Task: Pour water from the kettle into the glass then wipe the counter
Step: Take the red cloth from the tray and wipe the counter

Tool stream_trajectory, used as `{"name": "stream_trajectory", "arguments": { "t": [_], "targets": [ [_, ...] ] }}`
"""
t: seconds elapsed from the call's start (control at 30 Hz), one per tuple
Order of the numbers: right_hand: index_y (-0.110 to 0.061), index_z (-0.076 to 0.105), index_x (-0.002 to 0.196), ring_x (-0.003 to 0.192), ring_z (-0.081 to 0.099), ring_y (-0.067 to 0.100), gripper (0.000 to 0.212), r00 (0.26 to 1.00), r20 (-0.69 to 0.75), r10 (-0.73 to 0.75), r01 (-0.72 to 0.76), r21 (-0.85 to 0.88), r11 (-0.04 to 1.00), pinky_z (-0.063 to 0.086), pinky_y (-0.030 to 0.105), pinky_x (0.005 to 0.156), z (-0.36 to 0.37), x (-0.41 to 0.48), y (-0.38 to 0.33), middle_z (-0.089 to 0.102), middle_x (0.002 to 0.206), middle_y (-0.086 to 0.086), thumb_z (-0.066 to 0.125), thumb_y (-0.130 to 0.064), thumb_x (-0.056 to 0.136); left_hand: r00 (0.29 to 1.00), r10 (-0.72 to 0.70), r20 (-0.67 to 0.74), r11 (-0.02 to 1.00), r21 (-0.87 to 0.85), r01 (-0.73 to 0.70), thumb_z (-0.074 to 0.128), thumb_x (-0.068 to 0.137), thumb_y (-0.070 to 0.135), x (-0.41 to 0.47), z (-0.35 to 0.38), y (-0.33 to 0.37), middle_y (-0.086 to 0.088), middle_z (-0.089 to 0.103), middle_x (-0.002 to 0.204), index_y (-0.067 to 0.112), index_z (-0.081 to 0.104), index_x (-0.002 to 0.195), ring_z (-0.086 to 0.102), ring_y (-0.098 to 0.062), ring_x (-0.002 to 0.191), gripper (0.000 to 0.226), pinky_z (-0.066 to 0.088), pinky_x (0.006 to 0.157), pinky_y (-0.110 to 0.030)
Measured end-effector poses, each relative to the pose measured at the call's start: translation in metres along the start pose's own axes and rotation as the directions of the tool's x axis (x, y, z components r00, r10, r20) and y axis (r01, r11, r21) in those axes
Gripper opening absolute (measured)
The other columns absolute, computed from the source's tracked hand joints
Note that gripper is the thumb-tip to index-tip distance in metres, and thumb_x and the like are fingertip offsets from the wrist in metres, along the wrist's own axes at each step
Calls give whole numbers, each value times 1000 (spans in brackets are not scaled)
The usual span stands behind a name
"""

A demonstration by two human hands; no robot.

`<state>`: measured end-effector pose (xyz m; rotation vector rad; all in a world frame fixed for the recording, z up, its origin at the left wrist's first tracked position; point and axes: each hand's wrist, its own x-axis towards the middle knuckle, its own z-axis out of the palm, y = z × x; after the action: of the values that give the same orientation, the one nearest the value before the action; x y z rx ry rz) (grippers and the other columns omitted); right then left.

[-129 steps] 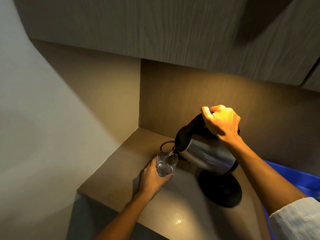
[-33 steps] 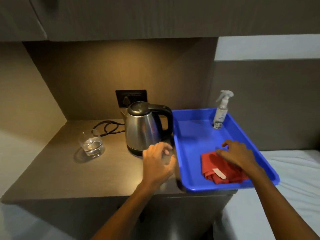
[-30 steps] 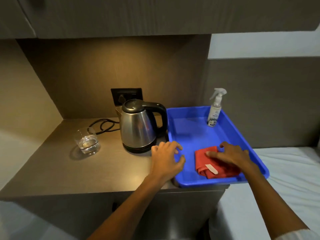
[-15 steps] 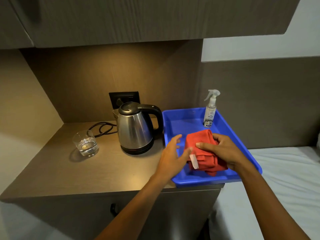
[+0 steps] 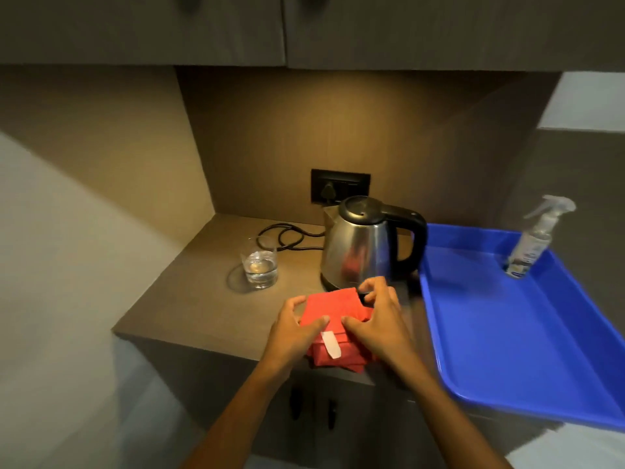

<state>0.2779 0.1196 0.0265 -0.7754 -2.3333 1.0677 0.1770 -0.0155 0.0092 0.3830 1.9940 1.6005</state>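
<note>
The steel kettle (image 5: 362, 245) with a black lid and handle stands upright on its base at the back of the counter (image 5: 203, 299). Left of it stands the glass (image 5: 259, 262), part full of water. A folded red cloth (image 5: 333, 309) with a white label lies at the counter's front edge, in front of the kettle. My left hand (image 5: 297, 330) grips the cloth's left side. My right hand (image 5: 378, 319) grips its right side, fingers over the far corner.
A blue tray (image 5: 507, 333) lies right of the kettle and overhangs the counter's front edge; a clear spray bottle (image 5: 531, 238) stands in its far corner. A black cord (image 5: 287, 236) loops behind the glass below a wall socket (image 5: 340, 186). Cupboards hang overhead.
My right hand has carried the red cloth out of the blue tray and leftward onto the counter in front of the kettle. My left hand has closed on the cloth too.
</note>
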Motion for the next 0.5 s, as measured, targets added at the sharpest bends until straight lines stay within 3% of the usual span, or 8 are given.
{"name": "stream_trajectory", "arguments": {
  "t": [0.1, 0.2, 0.27, 0.37, 0.43, 0.5],
  "targets": [
    [-18, 52, 95, 88, 56, 20, 29, 998, 20, -53, 55, -85, 995, 47, 26, 68, 42, 15, -24, 47, 99, 3, 75, -14, 77, 997, 64, -32, 991, 116, -60, 78, 77, 24, 18, -34, -1, -7, 64, 123, 22, 49, 131, 65, -23, 108, 61, 54, 94, -48],
    [-15, 54, 111, 99, 54, 23, 29, 996, 30, -78, 84, -267, 960, 48, 34, 81, 67, 26, -36, 48, 110, 6, 68, -22, 87, 992, 102, -79, 948, 311, -73, 73, 82, 28, 39, -58, 0, -7, 58, 132, 18, 47, 138, 58, -26, 117, 63, 48, 100, -45],
    [-18, 54, 118, 103, 52, 22, 30, 974, -9, -228, 202, -434, 878, 43, 34, 88, 79, 28, -37, 51, 115, 5, 60, -29, 91, 941, 259, -216, 854, 507, -118, 69, 84, 28, 50, -74, -1, -7, 53, 133, 18, 48, 137, 53, -27, 121, 57, 47, 98, -42],
    [-24, 56, 122, 117, 51, 23, 39, 949, 34, -314, 300, -411, 861, 37, 38, 96, 100, 20, -35, 55, 126, 2, 48, -49, 93, 830, 432, -354, 835, 506, -219, 73, 81, 25, 69, -97, -6, -9, 51, 135, 17, 49, 134, 49, -27, 124, 58, 47, 99, -46],
    [-31, 37, 144, 144, 25, 24, 71, 965, 197, -174, 249, -472, 846, 18, 47, 113, 120, 15, -26, 34, 155, 0, 24, -74, 89, 872, 356, -338, 884, 426, -196, 76, 78, 34, 87, -105, -9, -8, 41, 147, 20, 37, 143, 40, -27, 134, 78, 43, 104, -49],
    [-32, 1, 155, 150, -9, 21, 87, 958, 280, -56, 209, -554, 806, -11, 50, 116, 137, 12, -10, -1, 165, 1, 7, -82, 83, 915, 284, -285, 918, 358, -174, 80, 71, 41, 104, -104, -10, -8, 32, 154, 23, 24, 150, 33, -28, 140, 98, 40, 106, -42]
  ]
}}
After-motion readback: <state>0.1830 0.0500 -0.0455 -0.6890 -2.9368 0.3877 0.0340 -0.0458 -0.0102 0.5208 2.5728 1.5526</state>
